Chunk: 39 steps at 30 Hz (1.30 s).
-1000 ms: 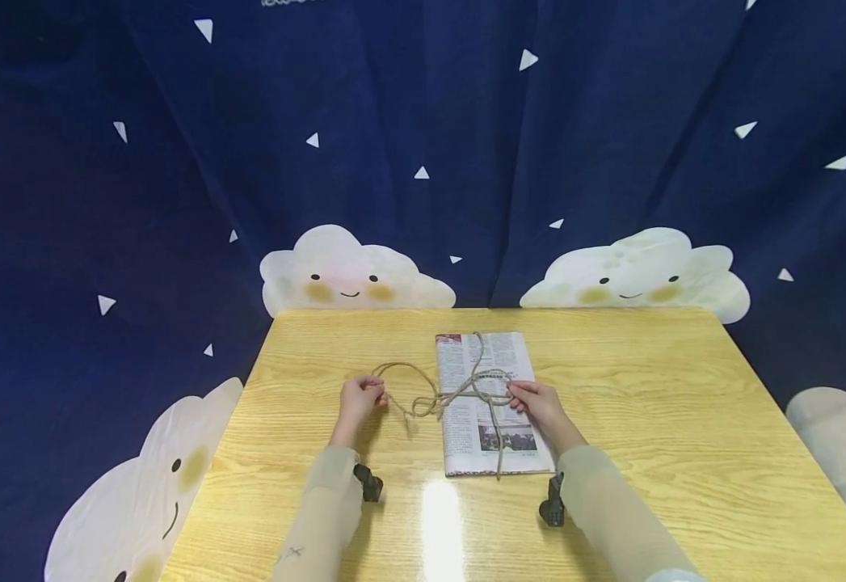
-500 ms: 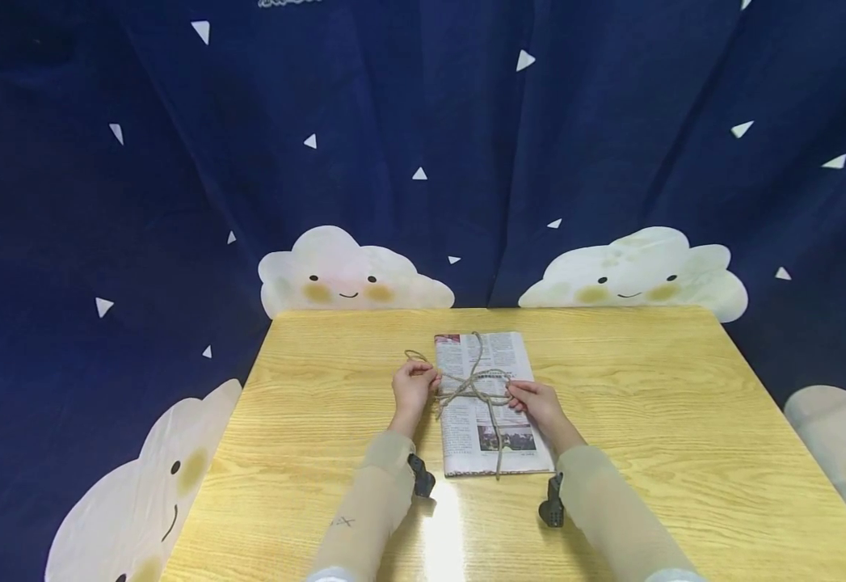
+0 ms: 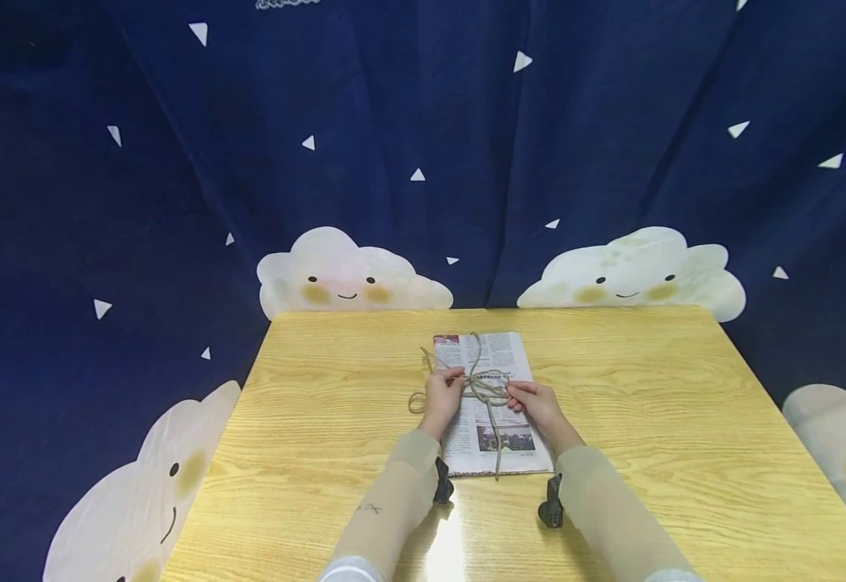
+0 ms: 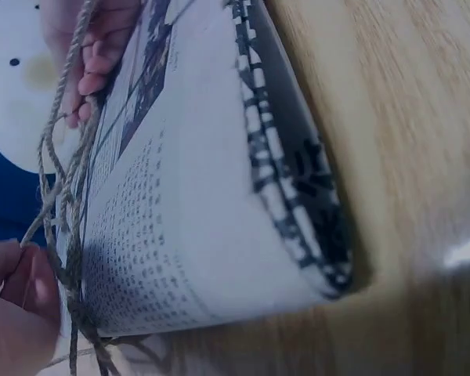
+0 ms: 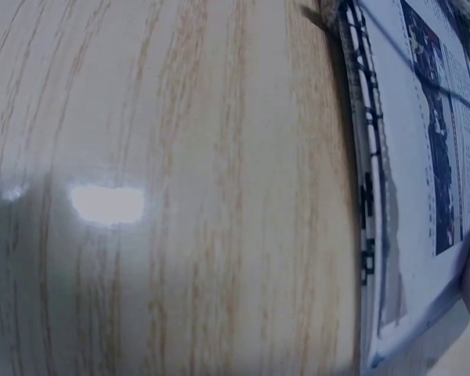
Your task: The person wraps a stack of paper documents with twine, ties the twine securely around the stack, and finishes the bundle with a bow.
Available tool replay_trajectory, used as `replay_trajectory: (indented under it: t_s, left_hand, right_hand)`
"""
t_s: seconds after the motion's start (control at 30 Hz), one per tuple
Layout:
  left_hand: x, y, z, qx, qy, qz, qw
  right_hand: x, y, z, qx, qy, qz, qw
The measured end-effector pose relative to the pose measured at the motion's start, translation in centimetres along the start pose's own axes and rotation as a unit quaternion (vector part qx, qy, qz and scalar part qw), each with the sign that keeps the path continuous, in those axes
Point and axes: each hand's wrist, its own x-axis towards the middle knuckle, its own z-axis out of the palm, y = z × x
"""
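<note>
Left-hand grip (image 3: 443, 398) and right-hand grip (image 3: 537, 402) pinching twine (image 4: 72, 282), newspaper (image 3: 461, 446) beneath, print (image 4: 133, 235) too small to read

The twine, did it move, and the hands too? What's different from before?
The left hand, pinching twine, moved right, from beside the folded newspaper to over it, nearer the right hand. Loose twine on the left drew in too. The right hand still pinches twine, and the newspaper stayed put.

A navy curtain (image 3: 466, 105) printed with white triangles (image 3: 522, 61) hangs behind the far edge of the wood-grain table (image 3: 655, 404). Smiling clouds (image 3: 343, 259) show near both far corners; more clouds (image 3: 132, 501) flank the left and right edges.
</note>
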Motion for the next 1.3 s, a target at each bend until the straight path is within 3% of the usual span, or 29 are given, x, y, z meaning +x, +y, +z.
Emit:
replay_trajectory:
  t_s: [0.07, 0.13, 0.2, 0.3, 0.4, 0.77, 0.93, 1.07, 1.23, 1.3]
  left_hand:
    - [0.8, -3.4, 1.5, 0.016, -0.011, 0.064, 0.9978]
    - [1.4, -4.6, 2.0, 0.01, -0.037, 0.064, 0.9972]
    - [0.6, -1.3, 0.7, 0.023, -0.043, 0.055, 0.9973]
    - [-0.7, 4.1, -1.4, 0.045, -0.037, 0.006, 0.9983]
    - [-1.3, 6.6, -2.3, 0.075, -0.013, 0.002, 0.9971]
    - [-0.9, 6.1, -2.3, 0.144, -0.01, 0.002, 0.9895]
    - [-1.0, 6.3, -2.0, 0.137, -0.003, 0.009, 0.9905]
    - [-1.0, 6.4, -1.6, 0.138, -0.051, 0.035, 0.9885]
    - [-0.9, 6.5, -1.6, 0.165, -0.151, 0.057, 0.973]
    - [-0.7, 6.5, -1.9, 0.16, -0.173, 0.066, 0.9696]
  right_hand:
    - [0.0, 0.0, -0.1, -0.007, 0.001, 0.001, 1.0]
    - [0.0, 0.1, -0.1, -0.008, 0.007, 0.003, 0.9999]
    - [0.0, 0.1, -0.1, -0.006, 0.011, 0.004, 0.9999]
    - [0.0, 0.0, -0.1, -0.006, 0.016, 0.004, 0.9998]
    - [-0.1, -0.1, -0.1, -0.004, 0.015, 0.005, 0.9999]
    - [-0.5, -0.1, -0.1, 0.026, 0.026, -0.002, 0.9993]
    - [-0.5, -0.1, -0.1, 0.043, 0.047, -0.007, 0.998]
    - [-0.5, 0.0, -0.1, 0.022, 0.047, -0.007, 0.9986]
    - [-0.6, 0.0, 0.0, -0.019, 0.036, -0.004, 0.9992]
    - [-0.6, 0.0, 0.0, -0.025, 0.036, -0.004, 0.999]
